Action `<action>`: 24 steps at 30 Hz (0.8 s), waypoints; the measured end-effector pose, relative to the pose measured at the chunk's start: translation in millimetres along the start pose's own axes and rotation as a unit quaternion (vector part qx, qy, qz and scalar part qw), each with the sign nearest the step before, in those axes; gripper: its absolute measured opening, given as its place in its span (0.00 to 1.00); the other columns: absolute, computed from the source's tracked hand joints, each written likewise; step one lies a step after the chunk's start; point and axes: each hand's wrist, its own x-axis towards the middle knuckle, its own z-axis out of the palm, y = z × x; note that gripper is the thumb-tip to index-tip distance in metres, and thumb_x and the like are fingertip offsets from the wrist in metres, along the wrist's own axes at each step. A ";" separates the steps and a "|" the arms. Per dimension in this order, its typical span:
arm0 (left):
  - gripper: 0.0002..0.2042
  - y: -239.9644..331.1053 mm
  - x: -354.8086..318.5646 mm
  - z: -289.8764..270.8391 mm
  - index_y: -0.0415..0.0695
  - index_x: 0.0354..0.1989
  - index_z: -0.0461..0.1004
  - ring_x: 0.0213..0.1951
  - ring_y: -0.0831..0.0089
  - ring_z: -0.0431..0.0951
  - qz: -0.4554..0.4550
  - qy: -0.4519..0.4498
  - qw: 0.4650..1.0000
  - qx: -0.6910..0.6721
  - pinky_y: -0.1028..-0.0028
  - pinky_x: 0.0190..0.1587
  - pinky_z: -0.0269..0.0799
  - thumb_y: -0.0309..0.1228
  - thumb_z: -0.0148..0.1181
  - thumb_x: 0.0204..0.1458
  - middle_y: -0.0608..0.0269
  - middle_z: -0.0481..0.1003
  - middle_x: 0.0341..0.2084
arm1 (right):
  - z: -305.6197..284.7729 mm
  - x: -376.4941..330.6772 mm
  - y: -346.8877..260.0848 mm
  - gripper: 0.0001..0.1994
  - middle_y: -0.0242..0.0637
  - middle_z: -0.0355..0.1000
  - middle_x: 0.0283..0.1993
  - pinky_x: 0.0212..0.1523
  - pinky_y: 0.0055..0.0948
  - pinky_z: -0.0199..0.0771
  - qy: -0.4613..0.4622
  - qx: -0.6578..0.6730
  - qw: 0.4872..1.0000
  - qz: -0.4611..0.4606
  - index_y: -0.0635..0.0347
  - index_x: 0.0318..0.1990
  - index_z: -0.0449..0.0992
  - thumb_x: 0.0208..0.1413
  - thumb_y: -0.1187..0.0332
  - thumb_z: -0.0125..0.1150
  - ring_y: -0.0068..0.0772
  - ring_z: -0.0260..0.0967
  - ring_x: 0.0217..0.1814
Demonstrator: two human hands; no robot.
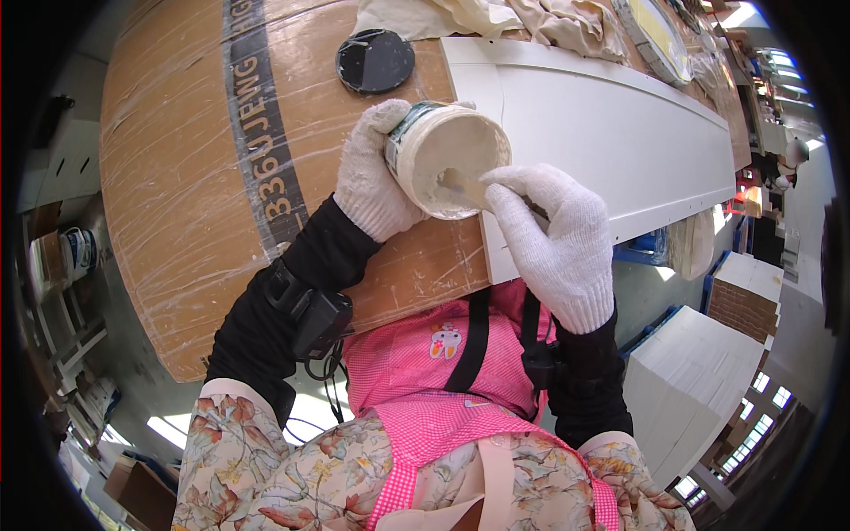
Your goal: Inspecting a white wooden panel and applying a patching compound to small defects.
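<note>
Tub (pixel 405 164) of pale paste (pixel 460 146) tilted over the white panel's (pixel 611 133) left edge, left hand (pixel 376 168) curling its fingers around the side. Right hand (pixel 558 234) pinched a spatula (pixel 469 188), fingers closed, tip in paste. Steady bracing, shallow strokes seemed best.

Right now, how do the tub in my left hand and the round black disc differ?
The tub is pale around its open mouth, while the disc is black with a greyish smear. The tub is held tilted in your left hand; the disc lies flat on the brown surface. The tub is deep and holds pale paste; the disc is flat. Both are round.
</note>
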 end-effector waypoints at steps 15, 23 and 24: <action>0.33 -0.2 -4.5 24.3 0.41 0.66 0.66 0.63 0.52 0.71 -0.008 0.117 0.993 -0.007 0.47 0.60 0.72 0.53 0.47 0.60 0.44 0.69 0.63 | -27.9 -7.5 9.3 0.13 0.27 0.70 0.25 0.20 0.16 0.57 -0.067 0.359 0.894 0.259 0.71 0.47 0.81 0.64 0.67 0.61 0.11 0.61 0.21; 0.26 9.4 0.8 -12.2 0.50 0.59 0.73 0.56 0.59 0.74 -0.072 -0.005 0.996 -0.060 0.60 0.48 0.74 0.53 0.53 0.58 0.60 0.73 0.57 | -33.7 -55.5 54.4 0.15 0.27 0.69 0.24 0.18 0.16 0.53 -0.046 0.388 0.869 0.303 0.76 0.50 0.77 0.63 0.71 0.61 0.12 0.58 0.18; 0.26 8.4 0.2 -11.4 0.51 0.59 0.73 0.54 0.60 0.75 -0.072 -0.012 0.996 -0.050 0.64 0.44 0.73 0.53 0.53 0.58 0.61 0.74 0.55 | -34.0 -63.9 57.6 0.14 0.27 0.69 0.24 0.18 0.16 0.54 -0.036 0.351 0.881 0.315 0.76 0.50 0.77 0.62 0.72 0.61 0.12 0.59 0.18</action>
